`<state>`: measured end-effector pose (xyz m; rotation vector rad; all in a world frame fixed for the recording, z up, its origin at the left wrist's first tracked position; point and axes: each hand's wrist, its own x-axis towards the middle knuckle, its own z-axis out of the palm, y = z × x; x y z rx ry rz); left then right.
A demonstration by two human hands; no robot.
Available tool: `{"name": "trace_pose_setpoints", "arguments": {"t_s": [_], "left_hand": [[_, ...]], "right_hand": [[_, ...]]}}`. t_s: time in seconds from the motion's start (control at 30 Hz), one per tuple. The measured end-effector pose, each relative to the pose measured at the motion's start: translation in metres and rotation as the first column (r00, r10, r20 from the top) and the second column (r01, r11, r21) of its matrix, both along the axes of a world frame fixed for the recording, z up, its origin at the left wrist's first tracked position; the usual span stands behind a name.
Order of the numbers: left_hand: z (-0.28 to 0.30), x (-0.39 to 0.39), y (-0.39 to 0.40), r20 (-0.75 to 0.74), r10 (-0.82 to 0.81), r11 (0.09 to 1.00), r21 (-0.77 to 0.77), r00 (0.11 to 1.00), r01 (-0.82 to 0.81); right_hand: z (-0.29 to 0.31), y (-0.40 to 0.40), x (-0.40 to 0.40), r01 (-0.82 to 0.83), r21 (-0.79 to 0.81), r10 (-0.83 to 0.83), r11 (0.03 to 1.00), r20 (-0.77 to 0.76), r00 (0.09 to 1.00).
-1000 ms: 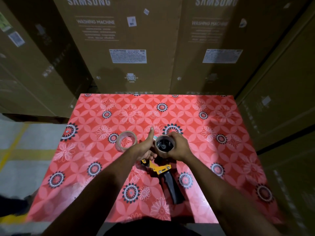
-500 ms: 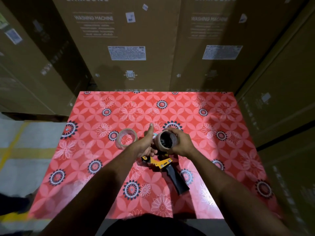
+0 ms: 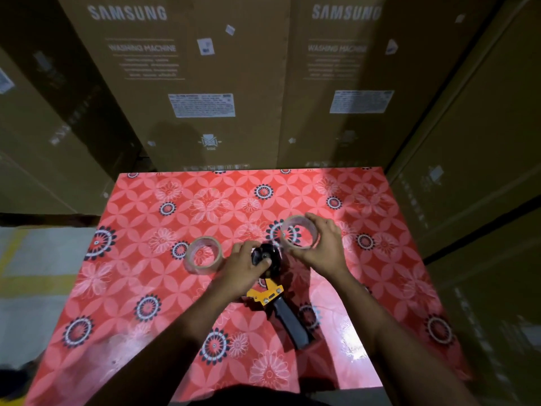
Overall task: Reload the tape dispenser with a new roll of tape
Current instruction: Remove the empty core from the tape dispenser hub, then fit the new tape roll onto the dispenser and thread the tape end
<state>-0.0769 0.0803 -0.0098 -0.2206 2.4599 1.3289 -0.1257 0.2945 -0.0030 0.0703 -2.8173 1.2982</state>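
Right hand [image 3: 320, 249] grips one tape roll [image 3: 299, 231] by its outer rim, held just right of the dispenser [image 3: 273, 284] hub; left hand [image 3: 243, 266] is closed on the black hub [image 3: 265, 257], pinning the dispenser on the table [image 3: 175, 288]. A second roll [image 3: 204, 255] lies flat on the table just left of the left hand. Judgement: a roll is light and stiff but smooth on its outer face, so best held across the rim or through the core; the dispenser is best steadied at the hub or handle, away from the blade end.
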Motion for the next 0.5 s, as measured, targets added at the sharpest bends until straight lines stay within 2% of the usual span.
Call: {"name": "trace_pose_setpoints", "arguments": {"t_s": [0.1, 0.23, 0.33, 0.5], "left_hand": [[-0.009, 0.014, -0.006, -0.141, -0.133, 0.955, -0.283, 0.981, 0.089], [-0.025, 0.031, -0.008, -0.113, -0.370, 0.805, -0.534, 0.922, 0.258], [-0.034, 0.039, -0.007, -0.101, -0.432, 0.732, -0.620, 0.896, 0.282], [-0.038, 0.041, -0.010, -0.118, -0.439, 0.724, -0.634, 0.891, 0.273]], "right_hand": [[-0.006, 0.030, -0.007, 0.124, 0.068, -0.126, 0.990, 0.022, 0.992], [-0.015, 0.049, -0.015, 0.174, 0.144, -0.189, 0.974, 0.099, 0.977], [-0.025, 0.051, -0.015, 0.151, 0.162, -0.177, 0.975, 0.160, 0.971], [-0.036, 0.053, -0.012, 0.105, 0.136, -0.137, 0.985, 0.247, 0.959]]}}
